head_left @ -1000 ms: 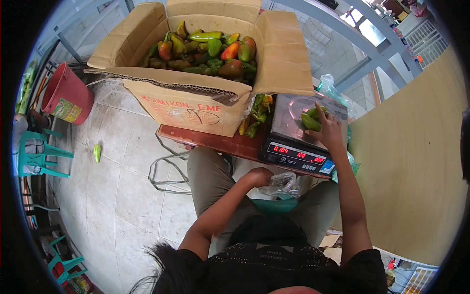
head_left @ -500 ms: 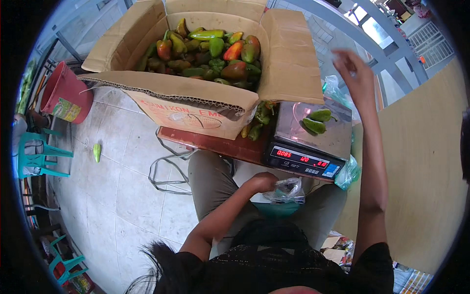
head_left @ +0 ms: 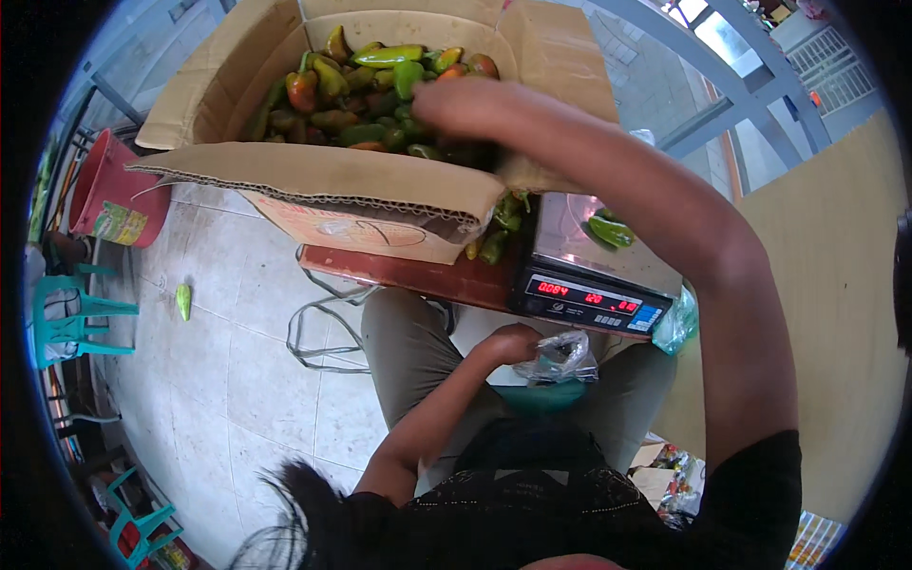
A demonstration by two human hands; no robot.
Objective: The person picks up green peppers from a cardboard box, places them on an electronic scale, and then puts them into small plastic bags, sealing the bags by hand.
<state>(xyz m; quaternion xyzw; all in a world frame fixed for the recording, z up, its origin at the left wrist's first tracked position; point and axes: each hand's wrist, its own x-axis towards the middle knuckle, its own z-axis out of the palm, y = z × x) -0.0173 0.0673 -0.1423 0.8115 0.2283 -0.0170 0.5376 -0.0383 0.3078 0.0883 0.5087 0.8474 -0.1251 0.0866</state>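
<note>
My left hand [head_left: 514, 344] is closed on the gathered edge of a clear plastic bag [head_left: 564, 356] above my lap. My right arm reaches across the scale, and my right hand [head_left: 451, 106] is inside the cardboard box [head_left: 323, 171] over the green and red peppers [head_left: 331, 84]. Motion smears its fingers, so I cannot see whether they grip anything. Green peppers [head_left: 611, 231] lie on the metal pan of a digital scale [head_left: 589, 306] with a lit red display; my right forearm partly covers the pan.
More peppers [head_left: 494, 245] sit between box and scale on a reddish-brown table [head_left: 399, 271]. A green plastic bag [head_left: 676, 323] hangs by the scale's right side. Left are a red bucket [head_left: 123, 195], a teal chair [head_left: 71, 318] and one pepper [head_left: 183, 301] on the floor. A wooden board [head_left: 836, 313] stands right.
My right hand has swung left from beyond the scale into the box of peppers. My left hand keeps hold of the clear bag in about the same place.
</note>
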